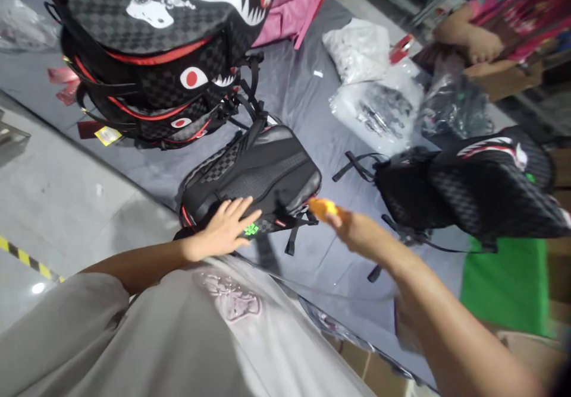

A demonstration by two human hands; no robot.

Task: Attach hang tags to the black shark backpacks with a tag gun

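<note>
A black checkered backpack (263,168) lies flat on the grey table cover (303,88), back panel up. My left hand (227,227) rests on its near end, fingers stretched out flat. My right hand (357,230) is closed around a small orange object (323,207) at the backpack's right edge, close to a black strap (294,236). The right hand is blurred by motion.
A pile of shark-mouth backpacks (165,46) stands at the back left. Another black backpack (482,186) lies to the right, with clear plastic bags (375,100) behind it. A green sheet (508,284) is at the right. Another person's hand (482,43) shows at the top right. Grey floor with hazard tape (27,260) lies left.
</note>
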